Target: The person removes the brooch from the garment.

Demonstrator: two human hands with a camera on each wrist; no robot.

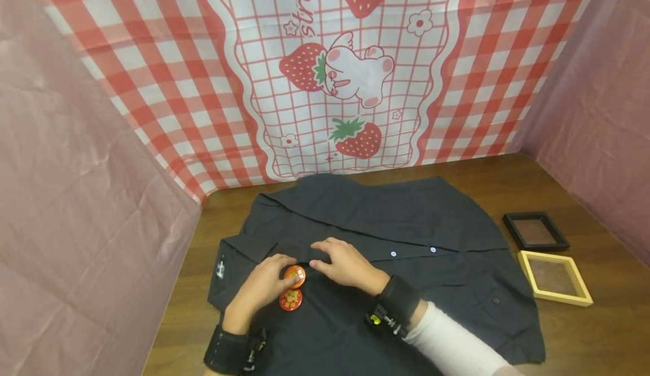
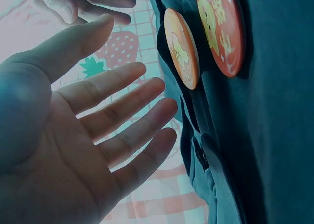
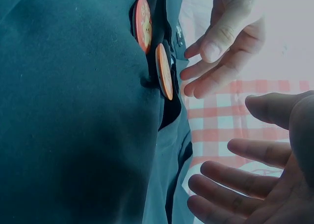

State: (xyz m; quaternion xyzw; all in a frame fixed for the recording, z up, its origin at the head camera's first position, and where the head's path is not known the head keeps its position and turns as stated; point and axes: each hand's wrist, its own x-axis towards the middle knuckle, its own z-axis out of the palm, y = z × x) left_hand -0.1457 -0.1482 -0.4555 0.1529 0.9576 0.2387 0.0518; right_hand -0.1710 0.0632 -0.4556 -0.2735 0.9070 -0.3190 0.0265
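Note:
A dark button-up shirt lies spread on the wooden table, its collar toward the left. Two round pin badges are on its front: an orange badge and, just below it in the head view, a red badge. My left hand hovers beside the orange badge; in the left wrist view its fingers are spread and apart from both badges. To the right of the badges is my right hand, fingers extended and holding nothing. How the badges attach to the cloth is hidden.
At the right of the table lie a black square frame and a pale yellow frame, the latter next to the shirt's hem. A strawberry-print cloth hangs behind. Pink fabric walls both sides.

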